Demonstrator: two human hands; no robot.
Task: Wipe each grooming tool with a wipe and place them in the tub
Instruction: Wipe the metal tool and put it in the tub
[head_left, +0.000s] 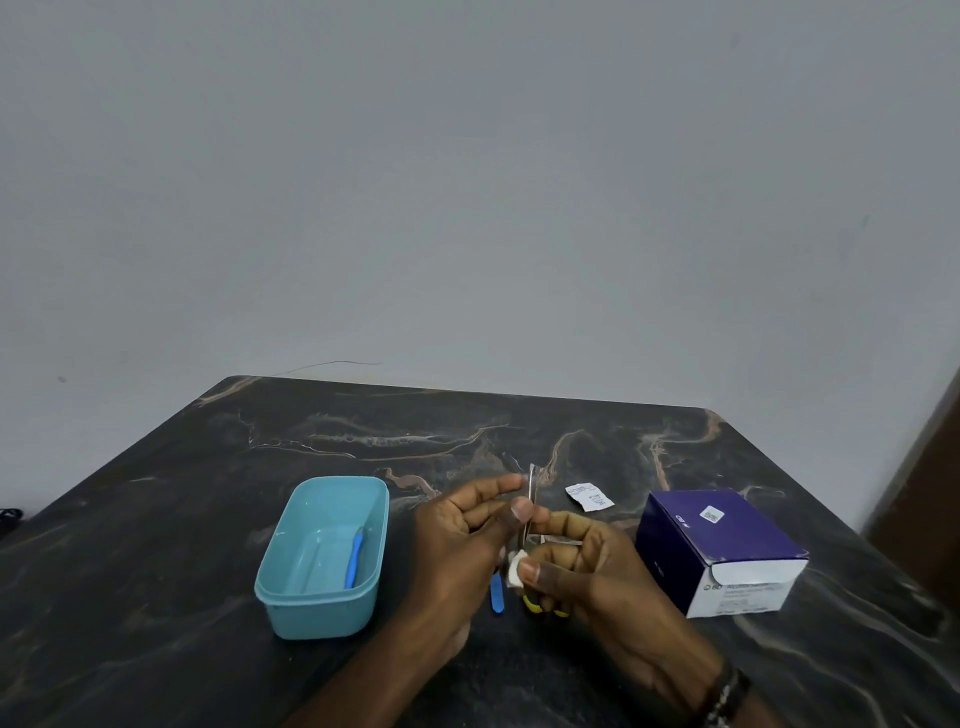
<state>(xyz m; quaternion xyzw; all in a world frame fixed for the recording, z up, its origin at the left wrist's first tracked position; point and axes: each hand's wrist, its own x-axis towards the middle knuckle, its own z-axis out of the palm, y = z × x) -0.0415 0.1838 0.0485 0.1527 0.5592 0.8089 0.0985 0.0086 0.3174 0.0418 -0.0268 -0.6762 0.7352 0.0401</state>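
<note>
My left hand (467, 535) pinches a thin metal tool (531, 493), likely tweezers, held upright between thumb and fingers. My right hand (587, 566) grips a small white wipe (515, 566) pressed against the tool's lower end. The light blue tub (322, 597) stands to the left with a blue-handled tool (355, 558) lying inside. Under my hands on the table lie a second blue tool (497, 597) and something with a yellow handle (535, 605), both partly hidden.
A dark blue and white box of wipes (722, 551) sits at the right. A torn white wipe packet (589, 496) lies behind my hands. The dark marbled table (208, 467) meets a grey wall at the back.
</note>
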